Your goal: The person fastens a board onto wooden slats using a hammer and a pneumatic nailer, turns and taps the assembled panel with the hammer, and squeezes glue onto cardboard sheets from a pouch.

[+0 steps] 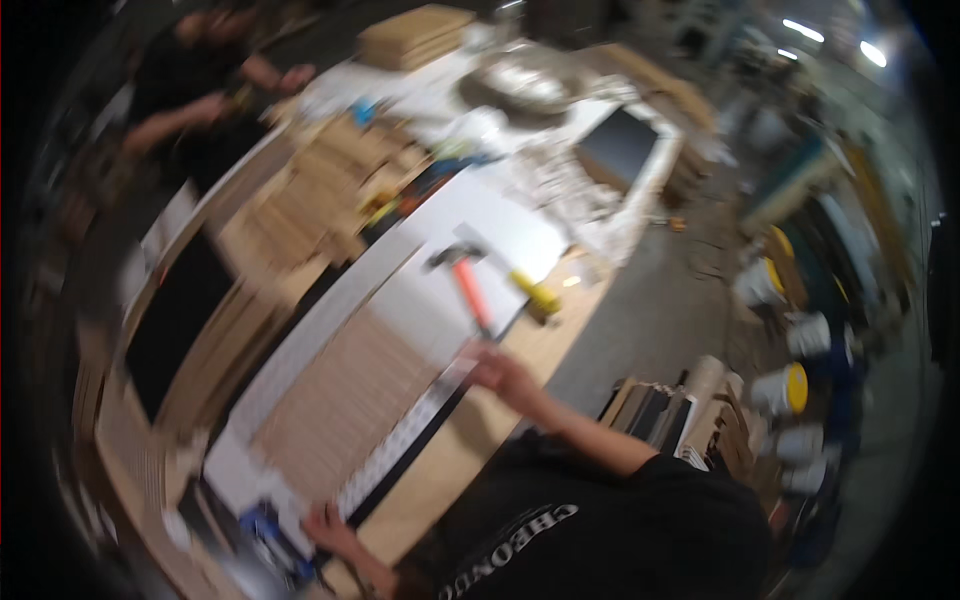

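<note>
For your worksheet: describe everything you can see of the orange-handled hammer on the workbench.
The hammer with the orange handle and dark metal head is blurred. It lies flat on a white sheet on the long wooden workbench, head toward the far end, handle running back toward the person's right hand. The hand is at the handle's near end; whether it grips it cannot be told. A yellow-handled tool lies just right of it.

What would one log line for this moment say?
right hand: grips orange-handled hammer | left hand: on long strip's near end | workbench | other person at far end | image blurred
</note>
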Demonstrator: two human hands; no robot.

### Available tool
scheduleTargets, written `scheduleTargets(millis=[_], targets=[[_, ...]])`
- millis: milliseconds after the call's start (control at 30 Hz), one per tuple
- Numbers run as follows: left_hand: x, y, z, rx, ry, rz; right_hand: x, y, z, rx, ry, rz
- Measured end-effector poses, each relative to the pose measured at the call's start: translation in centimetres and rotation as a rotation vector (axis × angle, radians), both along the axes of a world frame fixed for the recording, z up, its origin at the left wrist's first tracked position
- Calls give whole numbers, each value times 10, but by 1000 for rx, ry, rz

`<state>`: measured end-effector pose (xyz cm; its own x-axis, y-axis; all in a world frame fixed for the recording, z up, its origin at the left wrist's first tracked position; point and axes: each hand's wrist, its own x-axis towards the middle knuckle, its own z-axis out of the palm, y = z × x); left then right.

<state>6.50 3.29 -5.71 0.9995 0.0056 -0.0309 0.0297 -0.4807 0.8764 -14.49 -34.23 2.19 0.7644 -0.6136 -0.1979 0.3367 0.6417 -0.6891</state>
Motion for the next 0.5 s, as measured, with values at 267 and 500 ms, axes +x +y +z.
scheduleTargets(millis=[267, 500], targets=[[-23, 5, 36, -19, -290, 70, 33, -5, 27, -901, 499, 114], [-18, -2, 57, 10, -176, 103, 83, -3, 19, -1250, 697, 190]])
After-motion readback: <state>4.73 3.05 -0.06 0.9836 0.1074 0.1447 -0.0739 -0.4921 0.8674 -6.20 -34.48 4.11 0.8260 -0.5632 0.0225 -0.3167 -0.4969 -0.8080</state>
